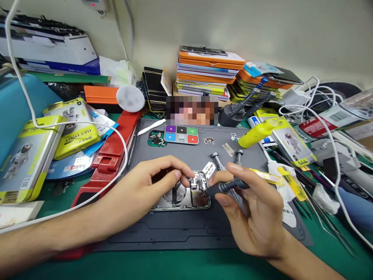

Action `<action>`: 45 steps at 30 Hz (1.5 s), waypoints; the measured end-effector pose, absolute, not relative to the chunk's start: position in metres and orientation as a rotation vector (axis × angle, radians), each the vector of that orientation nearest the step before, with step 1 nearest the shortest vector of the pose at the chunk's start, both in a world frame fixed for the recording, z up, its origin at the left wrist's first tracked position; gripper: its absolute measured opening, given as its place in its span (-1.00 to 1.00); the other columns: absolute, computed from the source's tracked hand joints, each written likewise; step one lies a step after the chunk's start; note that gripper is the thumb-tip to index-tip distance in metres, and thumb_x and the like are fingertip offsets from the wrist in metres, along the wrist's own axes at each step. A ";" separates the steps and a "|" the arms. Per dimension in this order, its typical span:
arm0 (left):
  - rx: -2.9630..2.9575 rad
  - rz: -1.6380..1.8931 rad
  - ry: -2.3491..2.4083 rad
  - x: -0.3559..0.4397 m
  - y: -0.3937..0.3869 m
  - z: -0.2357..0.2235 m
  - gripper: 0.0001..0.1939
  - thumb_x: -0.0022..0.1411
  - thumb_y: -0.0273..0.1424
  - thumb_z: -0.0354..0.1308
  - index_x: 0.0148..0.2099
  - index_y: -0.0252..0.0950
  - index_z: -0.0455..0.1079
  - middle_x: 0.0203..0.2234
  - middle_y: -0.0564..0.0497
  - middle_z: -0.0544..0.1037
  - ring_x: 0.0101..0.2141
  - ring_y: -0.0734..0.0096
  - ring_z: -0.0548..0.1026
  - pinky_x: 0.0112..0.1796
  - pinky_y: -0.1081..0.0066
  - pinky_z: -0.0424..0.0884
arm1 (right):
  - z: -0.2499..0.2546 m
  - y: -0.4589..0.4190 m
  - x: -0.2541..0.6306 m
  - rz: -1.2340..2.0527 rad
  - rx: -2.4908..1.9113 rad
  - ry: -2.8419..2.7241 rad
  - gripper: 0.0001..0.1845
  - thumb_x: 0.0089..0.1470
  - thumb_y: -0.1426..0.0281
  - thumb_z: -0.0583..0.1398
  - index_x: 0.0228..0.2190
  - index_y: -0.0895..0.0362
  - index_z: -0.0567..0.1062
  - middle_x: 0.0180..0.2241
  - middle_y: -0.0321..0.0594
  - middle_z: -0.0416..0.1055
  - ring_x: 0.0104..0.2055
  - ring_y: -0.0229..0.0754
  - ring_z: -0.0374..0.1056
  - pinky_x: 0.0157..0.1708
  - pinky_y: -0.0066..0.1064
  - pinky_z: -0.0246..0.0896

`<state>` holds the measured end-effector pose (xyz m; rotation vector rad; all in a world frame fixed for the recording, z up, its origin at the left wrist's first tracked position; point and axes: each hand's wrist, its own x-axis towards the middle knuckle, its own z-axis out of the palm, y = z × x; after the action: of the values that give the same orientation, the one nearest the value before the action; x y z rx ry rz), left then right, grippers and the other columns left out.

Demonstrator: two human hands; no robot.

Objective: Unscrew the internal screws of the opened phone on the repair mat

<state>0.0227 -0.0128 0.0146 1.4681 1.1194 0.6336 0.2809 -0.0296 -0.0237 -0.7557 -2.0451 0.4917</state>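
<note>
An opened phone (201,197) lies on the dark grey work mat (145,229), its metal inside and circular coil area showing. Over its left part is my left hand (157,177), fingers bent and fingertips at the upper edge, holding the phone; the hand hides that end. In my right hand (256,210) is a dark grey screwdriver (229,186), gripped between thumb and fingers, its tip end towards the phone's right edge. Just beyond the phone lie a razor blade (207,170) and two more screwdrivers (217,159).
Behind the phone sits a coloured screw tray (181,135). A yellow bottle (258,133) and a screwdriver stand (231,114) are at the back right. Battery boxes (29,155) and a red tool (109,159) flank the left. Tweezers (329,225) lie right; a white cable (126,155) crosses the left.
</note>
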 end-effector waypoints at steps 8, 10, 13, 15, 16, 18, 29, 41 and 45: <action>1.462 0.613 1.067 0.021 -0.015 0.015 -0.75 0.59 -0.41 0.09 -0.04 -0.11 0.62 -0.22 0.17 0.69 -0.16 0.49 0.61 -0.11 0.58 0.43 | -0.027 -0.029 0.279 0.477 -0.757 -2.126 -0.11 0.28 0.63 0.24 0.49 -0.07 0.12 0.27 0.03 0.53 0.20 0.08 0.59 -0.09 -0.13 0.71; 1.457 0.603 1.066 0.021 -0.015 0.015 -0.74 0.59 -0.41 0.08 -0.04 -0.13 0.62 -0.23 0.16 0.69 -0.17 0.47 0.61 -0.12 0.56 0.43 | -0.027 -0.029 0.279 0.476 -0.748 -2.135 -0.11 0.28 0.63 0.24 0.49 -0.06 0.12 0.28 0.04 0.52 0.24 0.08 0.56 -0.06 -0.12 0.70; 1.454 0.593 1.047 0.022 -0.013 0.014 -0.75 0.59 -0.41 0.08 -0.05 -0.15 0.62 -0.23 0.13 0.70 -0.16 0.44 0.62 -0.10 0.54 0.44 | -0.027 -0.029 0.279 0.476 -0.736 -2.135 -0.12 0.28 0.64 0.23 0.49 -0.03 0.11 0.28 0.05 0.52 0.26 0.07 0.55 -0.04 -0.14 0.70; 1.451 0.592 1.045 0.022 -0.013 0.014 -0.75 0.59 -0.40 0.09 -0.05 -0.15 0.62 -0.23 0.14 0.70 -0.16 0.45 0.62 -0.10 0.54 0.43 | -0.027 -0.029 0.279 0.481 -0.734 -2.142 -0.11 0.28 0.65 0.22 0.49 -0.03 0.10 0.28 0.05 0.51 0.27 0.06 0.54 -0.02 -0.14 0.69; 1.450 0.591 1.046 0.022 -0.013 0.014 -0.75 0.59 -0.39 0.09 -0.05 -0.14 0.62 -0.23 0.14 0.69 -0.16 0.45 0.62 -0.11 0.54 0.43 | -0.026 -0.029 0.279 0.481 -0.731 -2.147 -0.11 0.28 0.66 0.21 0.50 -0.02 0.10 0.28 0.05 0.51 0.28 0.06 0.53 -0.01 -0.14 0.69; 1.443 0.589 1.051 0.022 -0.014 0.014 -0.75 0.60 -0.38 0.09 -0.05 -0.14 0.62 -0.23 0.15 0.69 -0.17 0.46 0.62 -0.12 0.54 0.43 | -0.025 -0.028 0.278 0.471 -0.727 -2.156 -0.11 0.29 0.66 0.21 0.50 -0.01 0.09 0.28 0.05 0.51 0.28 0.04 0.53 -0.01 -0.16 0.68; 1.420 0.609 0.995 0.023 -0.014 0.014 -0.77 0.59 -0.41 0.09 -0.07 -0.20 0.59 -0.23 0.11 0.67 -0.15 0.43 0.59 -0.07 0.50 0.43 | 0.001 -0.024 0.283 0.221 -0.729 -2.233 -0.38 0.44 0.41 0.10 0.45 0.01 0.30 0.09 -0.07 0.66 -0.04 0.03 0.63 -0.09 -0.13 0.61; 1.463 0.644 0.954 0.023 -0.014 0.011 -0.76 0.57 -0.47 0.08 -0.06 -0.20 0.59 -0.24 0.15 0.67 -0.17 0.49 0.60 -0.12 0.54 0.44 | 0.002 -0.024 0.279 0.151 -0.662 -2.267 -0.27 0.22 0.75 0.13 0.38 0.24 0.36 -0.06 -0.09 0.59 -0.05 -0.19 0.51 -0.04 -0.35 0.50; 1.611 0.660 0.971 0.022 -0.015 0.006 -0.75 0.57 -0.49 0.05 -0.04 -0.21 0.57 -0.23 0.12 0.67 -0.17 0.45 0.60 -0.12 0.48 0.45 | 0.002 -0.024 0.280 0.173 -0.647 -2.277 -0.23 0.23 0.77 0.11 0.42 0.23 0.31 -0.04 -0.09 0.56 -0.02 -0.20 0.48 -0.04 -0.36 0.47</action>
<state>0.0221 -0.0153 0.0062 1.6111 0.9708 0.6596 0.2795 -0.0239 0.0016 -0.6470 -2.2768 0.1733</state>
